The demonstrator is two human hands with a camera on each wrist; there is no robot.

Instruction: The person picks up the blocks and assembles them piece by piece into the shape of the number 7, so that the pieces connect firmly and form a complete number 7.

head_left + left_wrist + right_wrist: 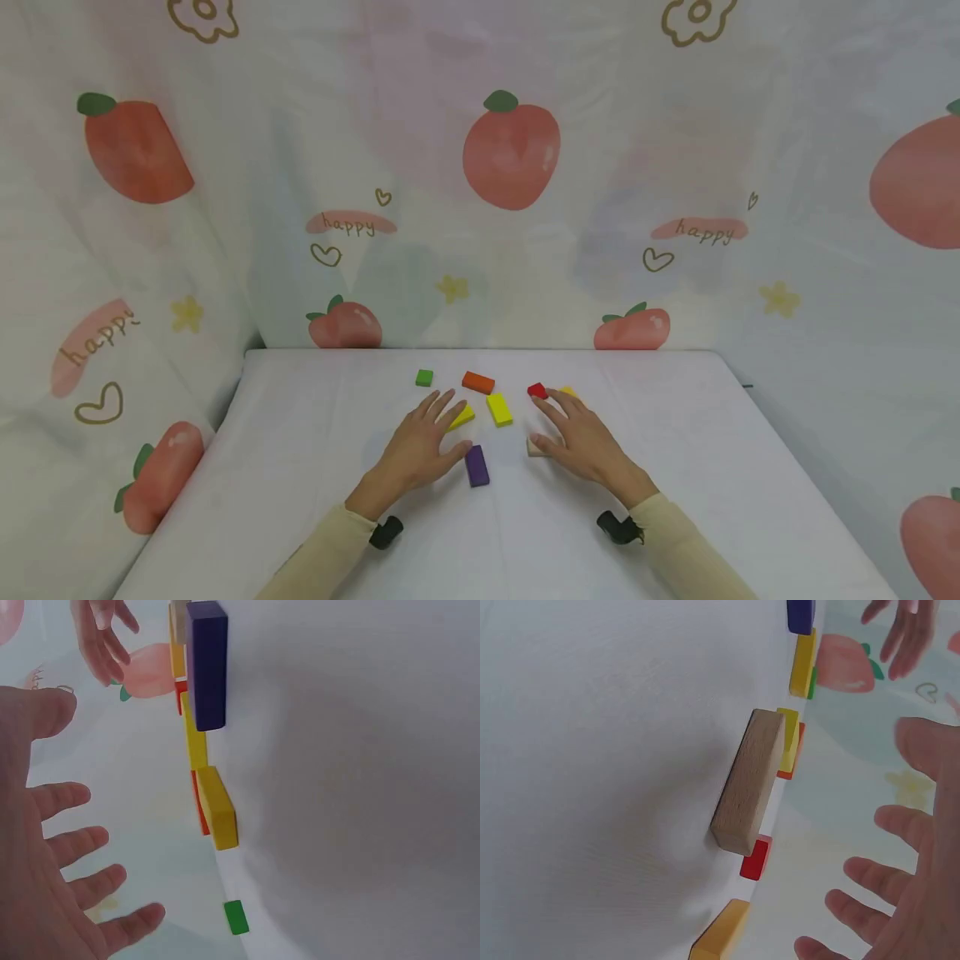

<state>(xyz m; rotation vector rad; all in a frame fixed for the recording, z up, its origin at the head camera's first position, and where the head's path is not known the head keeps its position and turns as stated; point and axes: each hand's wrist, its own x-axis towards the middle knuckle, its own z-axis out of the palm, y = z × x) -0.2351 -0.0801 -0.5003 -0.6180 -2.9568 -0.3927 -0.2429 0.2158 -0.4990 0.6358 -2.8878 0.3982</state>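
Note:
My left hand (420,446) hovers over the table with its fingers spread and nothing in it. Near its thumb lies a purple block (477,467), and a yellow block (461,417) is partly hidden behind its fingers. My right hand (588,442), also spread and holding nothing, is above a plain wooden block (750,784), mostly covered in the head view. Past its fingertips are a small red block (537,391) and another yellow block (569,392). Between the hands a bright yellow block (499,410) lies flat. Both wrist views show the fingers apart from the blocks.
Farther back on the white table (315,417) are an orange block (478,382) and a small green block (424,377). A printed curtain (420,150) hangs behind the table's far edge and along the sides. Each wrist carries a black camera (619,527).

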